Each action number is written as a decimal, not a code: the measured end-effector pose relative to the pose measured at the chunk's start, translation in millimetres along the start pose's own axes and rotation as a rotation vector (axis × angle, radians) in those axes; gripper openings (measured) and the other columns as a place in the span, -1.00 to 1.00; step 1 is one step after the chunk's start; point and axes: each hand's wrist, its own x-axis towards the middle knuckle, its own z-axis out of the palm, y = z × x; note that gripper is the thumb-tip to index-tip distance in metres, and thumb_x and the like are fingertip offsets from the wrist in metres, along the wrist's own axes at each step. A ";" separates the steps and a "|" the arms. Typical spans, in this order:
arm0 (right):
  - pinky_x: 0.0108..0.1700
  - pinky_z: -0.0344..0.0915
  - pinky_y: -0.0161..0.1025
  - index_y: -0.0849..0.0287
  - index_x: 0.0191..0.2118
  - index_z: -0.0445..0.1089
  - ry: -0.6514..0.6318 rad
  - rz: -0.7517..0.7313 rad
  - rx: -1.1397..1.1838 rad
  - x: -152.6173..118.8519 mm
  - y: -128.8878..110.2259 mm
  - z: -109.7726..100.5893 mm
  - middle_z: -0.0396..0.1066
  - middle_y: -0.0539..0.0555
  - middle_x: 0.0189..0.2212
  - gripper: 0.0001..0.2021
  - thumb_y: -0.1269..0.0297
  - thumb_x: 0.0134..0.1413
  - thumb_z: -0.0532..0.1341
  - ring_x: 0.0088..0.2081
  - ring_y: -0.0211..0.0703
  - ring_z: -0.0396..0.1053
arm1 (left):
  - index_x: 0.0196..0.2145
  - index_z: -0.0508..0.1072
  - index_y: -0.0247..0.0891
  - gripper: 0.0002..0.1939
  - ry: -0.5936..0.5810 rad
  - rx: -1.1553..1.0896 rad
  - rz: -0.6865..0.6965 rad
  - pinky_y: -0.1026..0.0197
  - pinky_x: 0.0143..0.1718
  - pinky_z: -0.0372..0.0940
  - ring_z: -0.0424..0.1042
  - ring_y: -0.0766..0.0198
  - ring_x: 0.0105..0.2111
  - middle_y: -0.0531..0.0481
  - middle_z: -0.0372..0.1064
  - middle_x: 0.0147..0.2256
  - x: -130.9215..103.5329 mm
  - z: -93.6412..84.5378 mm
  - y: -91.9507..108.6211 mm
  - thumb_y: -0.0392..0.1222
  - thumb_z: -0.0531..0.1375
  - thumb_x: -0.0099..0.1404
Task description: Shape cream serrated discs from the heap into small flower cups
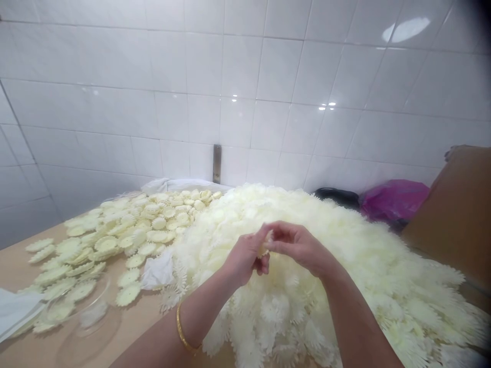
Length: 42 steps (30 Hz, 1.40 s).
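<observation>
Above a large heap of pale yellow, thin petal-edged flower pieces [245,214], my two hands meet. My left hand [247,255] is closed, its thumb and fingers pinching a small pale yellow flower piece [265,244], mostly hidden by the fingers. From the other side my right hand [297,245] pinches at the same piece with thumb and forefinger. Left of the heap lies a spread of flat, scalloped pale yellow discs [107,244], stacked and overlapping. A gold bangle [182,327] is on my left wrist.
A crumpled white tissue [157,271] and a clear round dish [92,314] lie on the wooden table [126,327]. White paper [17,309] is at the left edge. At right stand a brown cardboard box [456,214] and a purple plastic bag [395,199]. A tiled wall [230,66] rises behind.
</observation>
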 end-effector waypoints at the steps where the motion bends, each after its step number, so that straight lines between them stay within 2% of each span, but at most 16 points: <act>1: -0.26 0.21 -0.24 0.21 -0.33 0.35 -0.006 -0.005 -0.001 -0.2 -0.3 0.5 0.31 0.00 -0.50 -0.79 0.19 -0.09 0.22 -0.40 -0.21 0.28 | -0.51 0.23 -0.28 -0.45 -0.020 -0.019 -0.014 0.38 -0.76 -0.03 0.18 0.42 -0.79 0.11 0.16 -0.75 -0.1 -0.4 0.7 0.34 0.00 0.02; 3: -0.26 0.21 -0.24 0.22 -0.42 0.35 0.032 0.001 0.012 -0.2 -1.4 1.9 0.31 0.01 -0.51 -0.80 0.17 -0.07 0.21 -0.41 -0.22 0.28 | -0.48 0.25 -0.29 -0.38 -0.070 -0.064 -0.056 0.36 -0.74 0.03 0.23 0.39 -0.76 0.08 0.20 -0.72 -0.3 -1.1 2.1 0.40 -0.09 0.01; 5: -0.29 0.20 -0.26 0.22 -0.49 0.34 0.097 0.008 0.028 0.6 -1.8 3.3 0.30 -0.01 -0.55 -0.79 0.16 -0.08 0.21 -0.44 -0.24 0.27 | -0.43 0.27 -0.29 -0.39 -0.119 -0.091 -0.084 0.35 -0.71 0.08 0.26 0.37 -0.73 0.07 0.22 -0.69 -0.7 -1.5 3.2 0.38 -0.08 0.03; 8: -0.33 0.19 -0.28 0.22 -0.56 0.28 0.195 0.002 0.043 3.7 1.9 3.0 0.25 -0.05 -0.62 -0.77 0.15 -0.11 0.21 -0.49 -0.27 0.24 | -0.35 0.29 -0.30 -0.60 -0.165 -0.076 -0.038 0.36 -0.68 0.11 0.27 0.37 -0.70 0.08 0.23 -0.67 -1.6 -1.7 3.5 0.13 0.12 0.08; 11: -0.34 0.20 -0.26 0.20 -0.58 0.21 0.480 0.012 0.048 6.6 10.7 -4.2 0.25 -0.04 -0.65 -0.73 0.10 -0.12 0.18 -0.51 -0.25 0.25 | -0.29 0.32 -0.32 -0.73 -0.204 -0.053 -0.001 0.37 -0.69 0.10 0.26 0.38 -0.71 0.10 0.20 -0.69 -3.3 -1.0 2.5 -0.12 0.19 0.08; 13: -0.33 0.22 -0.24 0.22 -0.48 0.26 0.734 0.065 0.022 6.9 16.9 -12.8 0.28 -0.02 -0.63 -0.72 0.06 -0.12 0.17 -0.50 -0.21 0.29 | -0.28 0.33 -0.34 -0.74 -0.213 -0.049 -0.016 0.36 -0.69 0.11 0.26 0.38 -0.71 0.10 0.19 -0.69 -4.5 0.5 1.8 -0.14 0.18 0.09; 14: -0.32 0.23 -0.21 0.24 -0.35 0.28 0.833 0.099 -0.009 6.5 19.4 -17.4 0.31 0.00 -0.59 -0.67 0.04 -0.13 0.18 -0.48 -0.19 0.31 | -0.27 0.33 -0.35 -0.74 -0.216 -0.055 -0.025 0.35 -0.67 0.14 0.28 0.37 -0.69 0.09 0.20 -0.67 -4.9 1.5 1.4 -0.15 0.18 0.09; 15: -0.29 0.23 -0.19 0.27 -0.19 0.26 0.901 0.128 -0.050 5.7 21.2 -21.5 0.34 0.01 -0.55 -0.57 0.03 -0.14 0.19 -0.46 -0.16 0.34 | -0.27 0.32 -0.35 -0.73 -0.220 -0.066 -0.032 0.33 -0.65 0.17 0.30 0.36 -0.67 0.07 0.22 -0.65 -5.1 2.5 1.0 -0.16 0.18 0.09; 17: -0.23 0.22 -0.13 0.29 0.06 0.09 0.970 0.153 -0.141 3.9 22.1 -27.1 0.37 0.04 -0.47 -0.36 0.03 -0.13 0.19 -0.42 -0.11 0.37 | -0.25 0.31 -0.35 -0.72 -0.228 -0.090 -0.041 0.30 -0.60 0.22 0.34 0.34 -0.63 0.04 0.26 -0.60 -4.9 4.2 -0.5 -0.18 0.19 0.08; 18: -0.21 0.22 -0.12 0.29 0.10 0.03 0.969 0.148 -0.173 3.1 21.3 -28.0 0.37 0.05 -0.46 -0.32 0.04 -0.11 0.18 -0.40 -0.10 0.38 | -0.26 0.31 -0.35 -0.72 -0.228 -0.097 -0.043 0.30 -0.59 0.23 0.35 0.33 -0.62 0.03 0.26 -0.59 -4.5 4.7 -1.5 -0.18 0.20 0.07; 20: -0.23 0.23 -0.14 0.28 0.06 0.12 0.929 0.117 -0.184 1.9 17.5 -26.5 0.37 0.05 -0.48 -0.41 0.05 -0.07 0.16 -0.39 -0.10 0.37 | -0.33 0.31 -0.36 -0.75 -0.210 -0.089 -0.041 0.32 -0.63 0.21 0.33 0.34 -0.65 0.04 0.26 -0.61 -2.9 4.6 -4.3 -0.16 0.21 0.06; 22: -0.28 0.24 -0.20 0.26 -0.12 0.28 0.858 0.086 -0.149 1.3 12.2 -22.0 0.36 0.04 -0.51 -0.57 0.07 -0.07 0.15 -0.42 -0.13 0.36 | -0.41 0.29 -0.36 -0.76 -0.183 -0.062 -0.035 0.34 -0.69 0.17 0.31 0.36 -0.69 0.05 0.24 -0.65 -0.9 3.2 -7.3 -0.12 0.20 0.07; 24: -0.32 0.24 -0.24 0.24 -0.29 0.35 0.783 0.057 -0.128 0.9 6.9 -17.0 0.34 0.04 -0.54 -0.69 0.09 -0.07 0.15 -0.43 -0.16 0.34 | -0.48 0.26 -0.34 -0.74 -0.155 -0.040 -0.023 0.36 -0.73 0.13 0.28 0.36 -0.73 0.06 0.23 -0.68 1.0 1.6 -9.9 -0.07 0.18 0.08; 29: -0.37 0.19 -0.28 0.23 -0.48 0.34 0.578 0.056 -0.146 -0.3 -1.6 -9.4 0.30 0.02 -0.58 -0.75 0.11 -0.07 0.14 -0.45 -0.21 0.27 | -0.56 0.19 -0.29 -0.71 -0.073 -0.019 -0.004 0.38 -0.80 0.06 0.23 0.38 -0.79 0.09 0.20 -0.73 2.6 0.5 -11.1 -0.03 0.16 0.09; 37: -0.30 0.19 -0.26 0.22 -0.45 0.38 0.212 0.107 -0.059 -1.7 -5.6 -3.8 0.29 -0.01 -0.55 -0.74 0.09 -0.11 0.19 -0.42 -0.23 0.24 | -0.52 0.21 -0.26 -0.67 0.009 0.060 0.017 0.39 -0.83 -0.03 0.18 0.38 -0.82 0.13 0.16 -0.79 0.4 1.4 -6.8 0.07 0.15 0.07; 42: -0.20 0.21 -0.21 0.22 -0.37 0.41 0.088 0.095 -0.020 -1.6 -5.5 -1.2 0.40 0.07 -0.40 -0.76 0.14 -0.11 0.22 -0.30 -0.15 0.32 | -0.51 0.23 -0.26 -0.60 0.079 0.143 0.067 0.39 -0.81 -0.12 0.09 0.42 -0.84 0.16 0.08 -0.83 3.1 -3.1 -11.0 0.17 0.13 0.04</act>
